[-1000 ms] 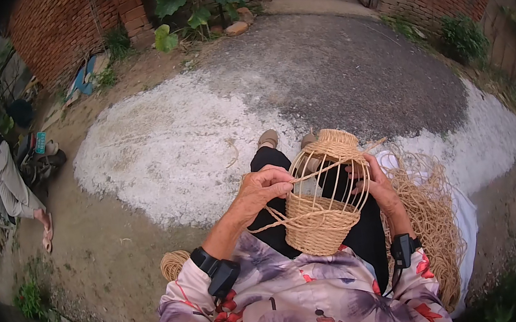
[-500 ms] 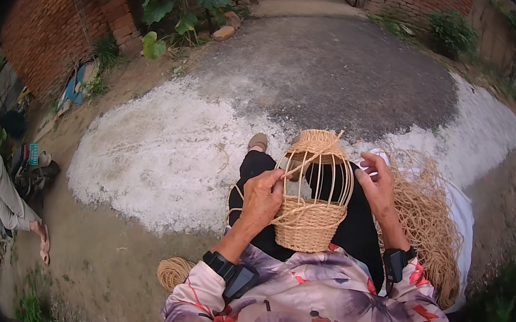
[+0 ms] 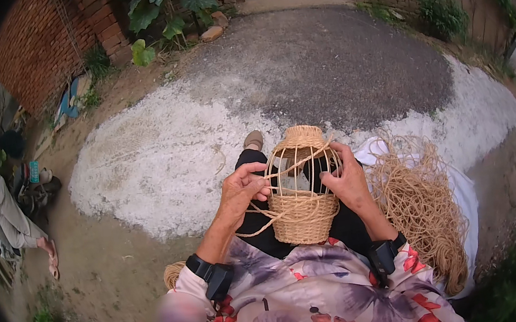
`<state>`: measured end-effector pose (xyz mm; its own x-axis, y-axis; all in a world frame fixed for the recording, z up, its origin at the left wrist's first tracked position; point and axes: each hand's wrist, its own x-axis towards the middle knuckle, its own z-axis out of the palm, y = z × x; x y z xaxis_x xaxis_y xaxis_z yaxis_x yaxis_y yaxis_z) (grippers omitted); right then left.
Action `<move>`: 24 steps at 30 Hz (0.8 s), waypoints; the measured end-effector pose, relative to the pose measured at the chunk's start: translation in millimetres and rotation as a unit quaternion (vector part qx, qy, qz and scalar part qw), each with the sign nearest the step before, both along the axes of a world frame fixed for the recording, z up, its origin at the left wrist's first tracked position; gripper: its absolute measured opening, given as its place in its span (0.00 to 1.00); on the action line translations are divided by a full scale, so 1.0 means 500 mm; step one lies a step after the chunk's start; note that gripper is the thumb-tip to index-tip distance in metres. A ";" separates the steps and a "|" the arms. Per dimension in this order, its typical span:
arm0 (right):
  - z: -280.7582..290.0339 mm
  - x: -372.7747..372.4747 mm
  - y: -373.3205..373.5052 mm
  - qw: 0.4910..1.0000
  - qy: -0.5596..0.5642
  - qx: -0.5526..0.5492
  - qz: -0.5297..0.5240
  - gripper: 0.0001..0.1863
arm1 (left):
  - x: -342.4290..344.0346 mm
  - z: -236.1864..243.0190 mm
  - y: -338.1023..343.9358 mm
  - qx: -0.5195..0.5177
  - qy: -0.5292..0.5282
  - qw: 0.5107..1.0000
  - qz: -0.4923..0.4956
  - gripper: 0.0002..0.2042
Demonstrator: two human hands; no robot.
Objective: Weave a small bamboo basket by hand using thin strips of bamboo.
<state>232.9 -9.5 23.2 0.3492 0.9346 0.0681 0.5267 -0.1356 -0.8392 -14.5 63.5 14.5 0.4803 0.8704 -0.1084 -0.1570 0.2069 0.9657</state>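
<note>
A partly woven straw basket (image 3: 305,220) stands between my knees, with a dense lower wall, bare upright ribs and a narrow woven collar (image 3: 302,135) on top. My left hand (image 3: 240,196) is at its left side, thumb and fingers pinched on a twisted straw cord (image 3: 291,166). This cord slants across the ribs toward the upper right. My right hand (image 3: 347,182) grips the basket's right side, thumb bent in at the ribs and index finger by the cord's end. Another length of cord loops out below my left hand.
A tangled heap of straw cord (image 3: 417,205) lies on a white cloth (image 3: 465,199) to my right. Left of me sits a coil of cord (image 3: 174,274). A person's leg (image 3: 14,212) shows at far left. Pale granular material (image 3: 146,156) covers the ground ahead.
My right hand has moved left from the air onto the basket's right side. My left hand has shifted slightly left, and the basket stands straighter. The view has tilted a little.
</note>
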 end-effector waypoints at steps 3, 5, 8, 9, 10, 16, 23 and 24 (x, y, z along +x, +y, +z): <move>-0.003 0.011 -0.004 1.000 0.016 0.002 0.006 0.37 | -0.115 -0.038 0.063 0.003 0.029 0.987 0.156 0.13; -0.003 0.019 -0.010 1.000 0.014 0.010 0.008 0.36 | -0.251 -0.059 0.128 0.026 0.077 0.953 0.292 0.11; 0.011 0.014 -0.013 0.997 0.072 0.001 0.024 0.35 | -0.592 -0.112 0.191 0.100 0.186 0.837 0.505 0.11; 0.011 0.013 -0.012 0.998 0.062 -0.003 0.026 0.35 | -0.679 -0.100 0.181 0.092 0.347 0.784 0.506 0.12; 0.012 0.013 -0.012 0.998 0.048 -0.008 0.026 0.35 | -0.722 -0.085 0.173 0.080 0.495 0.711 0.492 0.13; 0.015 0.012 -0.003 0.999 0.037 -0.026 0.006 0.36 | -0.333 -0.046 0.111 0.307 0.487 0.792 0.204 0.13; 0.014 0.007 0.006 0.998 0.048 -0.030 0.019 0.36 | -0.051 0.032 -0.038 0.165 0.283 0.943 -0.055 0.12; 0.010 0.013 0.002 0.999 0.042 -0.028 0.015 0.36 | -0.074 0.022 -0.021 0.164 0.283 0.944 -0.041 0.12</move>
<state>239.4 -8.7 28.4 0.3232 0.9462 -0.0131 0.4593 -0.1689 -0.8721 -51.5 52.9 25.7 0.4940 0.8638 -0.0989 0.4073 -0.1295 0.9041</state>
